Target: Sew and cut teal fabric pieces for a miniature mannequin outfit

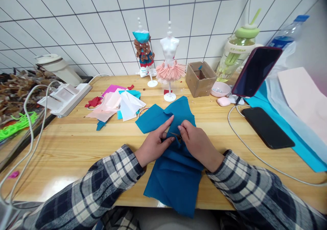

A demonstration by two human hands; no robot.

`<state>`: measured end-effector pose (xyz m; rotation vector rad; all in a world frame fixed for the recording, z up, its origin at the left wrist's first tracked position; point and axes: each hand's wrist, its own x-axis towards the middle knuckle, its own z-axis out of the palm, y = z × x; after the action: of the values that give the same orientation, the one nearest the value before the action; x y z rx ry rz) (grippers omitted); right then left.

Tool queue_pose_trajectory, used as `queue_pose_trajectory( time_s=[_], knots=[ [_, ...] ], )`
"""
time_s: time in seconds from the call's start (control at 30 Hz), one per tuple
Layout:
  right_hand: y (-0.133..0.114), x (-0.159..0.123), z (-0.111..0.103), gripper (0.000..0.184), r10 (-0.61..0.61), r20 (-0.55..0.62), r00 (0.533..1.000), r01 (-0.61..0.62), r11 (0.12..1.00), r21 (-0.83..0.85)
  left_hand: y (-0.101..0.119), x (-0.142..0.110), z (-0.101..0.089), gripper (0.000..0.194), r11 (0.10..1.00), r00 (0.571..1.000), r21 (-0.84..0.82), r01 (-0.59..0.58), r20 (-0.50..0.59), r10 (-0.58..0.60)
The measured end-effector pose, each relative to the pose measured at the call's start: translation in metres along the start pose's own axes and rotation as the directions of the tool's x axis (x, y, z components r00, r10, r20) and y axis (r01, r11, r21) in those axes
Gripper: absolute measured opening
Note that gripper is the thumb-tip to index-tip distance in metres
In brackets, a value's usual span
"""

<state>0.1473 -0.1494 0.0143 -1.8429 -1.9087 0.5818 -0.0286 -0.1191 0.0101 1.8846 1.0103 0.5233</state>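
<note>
My left hand (154,145) grips a dark blue sheet of crepe paper (175,184) between thumb and fingers, the index finger stretched along it. In my right hand (198,140) is a small pair of scissors (174,134), its blades pointing left at the paper close to my left fingertips. The handles are mostly hidden in my fist. The sheet is creased and partly split, its lower part hanging over the table's front edge. Beyond my hands, a blue flap (152,118) of paper lies on the table.
Behind stand a mini dress form with a pink ruffled skirt (170,71), a dressed one (144,49) and a cardboard box (200,79). Paper scraps (116,102) lie left. To the right are a propped phone (257,71), a flat black phone (268,127), a cable and coloured sheets (304,110).
</note>
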Motion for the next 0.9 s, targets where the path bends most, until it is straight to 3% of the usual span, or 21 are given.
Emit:
queue_pose_trajectory(
  time_s=[0.9],
  knots=[
    [0.0000, 0.0010, 0.0019, 0.026, -0.008, 0.001, 1.000, 0.008, 1.000, 0.019, 0.0030, -0.0003, -0.0009, 0.068, 1.000, 1.000, 0.001, -0.023, 0.009, 0.023]
  ],
)
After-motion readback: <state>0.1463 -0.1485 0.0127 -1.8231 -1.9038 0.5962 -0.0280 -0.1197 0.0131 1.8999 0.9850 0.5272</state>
